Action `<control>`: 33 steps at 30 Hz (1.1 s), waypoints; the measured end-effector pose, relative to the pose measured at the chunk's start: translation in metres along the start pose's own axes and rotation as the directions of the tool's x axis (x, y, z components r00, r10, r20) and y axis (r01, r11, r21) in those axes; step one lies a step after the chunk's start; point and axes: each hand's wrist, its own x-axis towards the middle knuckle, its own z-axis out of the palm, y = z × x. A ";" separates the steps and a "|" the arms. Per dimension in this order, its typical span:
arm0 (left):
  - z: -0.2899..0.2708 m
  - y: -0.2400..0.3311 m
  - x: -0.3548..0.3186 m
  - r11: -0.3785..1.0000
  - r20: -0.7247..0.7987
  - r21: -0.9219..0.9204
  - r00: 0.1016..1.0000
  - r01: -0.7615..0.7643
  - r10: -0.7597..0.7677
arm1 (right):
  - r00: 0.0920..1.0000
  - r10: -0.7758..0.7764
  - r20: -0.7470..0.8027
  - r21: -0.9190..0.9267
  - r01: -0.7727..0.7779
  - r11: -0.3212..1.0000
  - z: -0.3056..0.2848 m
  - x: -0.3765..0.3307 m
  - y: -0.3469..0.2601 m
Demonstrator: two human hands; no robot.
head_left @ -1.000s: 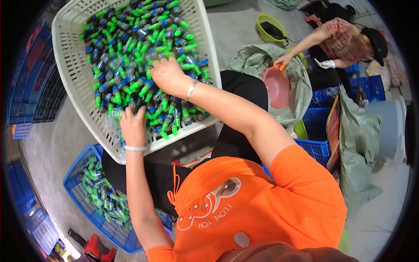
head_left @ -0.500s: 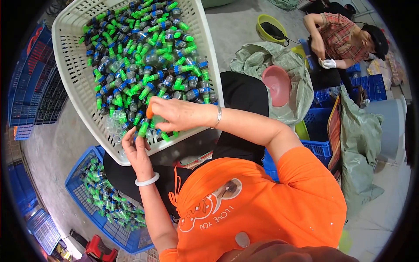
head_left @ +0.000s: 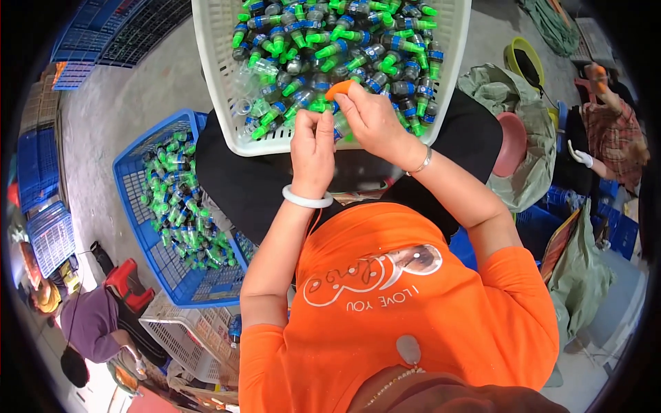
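Observation:
My left hand (head_left: 313, 153), a pale bangle on its wrist, is closed with fingertips pinched at the near side of a white basket (head_left: 239, 146). My right hand (head_left: 376, 124) is curled opposite it, with an orange cover (head_left: 339, 90) on one finger. Between the two hands is a small clear bottle (head_left: 341, 129) with a blue band; both hands grip it, and the fingers hide much of it. Beneath them, the basket holds many small dark bottles (head_left: 361, 51) with blue bands and green tops. Some clear pieces (head_left: 253, 81) lie at its left side.
A blue crate (head_left: 138, 227) with more green-topped bottles stands at my left. A pink basin (head_left: 511, 144) and green sacking (head_left: 492, 86) lie to the right. One person (head_left: 609, 141) sits at far right, another (head_left: 93, 323) at lower left. Blue crates (head_left: 103, 31) stack at upper left.
The view has swung, so the basket appears farther right and higher, and another person shows at lower left. My hands stay together over the basket; a clear bottle body now shows between them.

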 end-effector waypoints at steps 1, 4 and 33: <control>-0.001 0.000 -0.004 0.980 -0.040 0.158 0.991 -0.119 0.127 | 1.000 -0.003 0.004 -0.001 0.003 1.000 0.004 0.000 0.000; -0.002 0.001 -0.010 0.829 -0.051 0.461 0.923 -0.317 0.381 | 1.000 0.020 -0.002 0.252 -0.019 0.968 0.014 -0.003 0.001; -0.167 0.009 -0.040 0.408 -0.376 0.910 0.574 0.078 0.727 | 0.853 -0.420 0.309 -0.387 0.517 0.764 0.087 0.035 0.036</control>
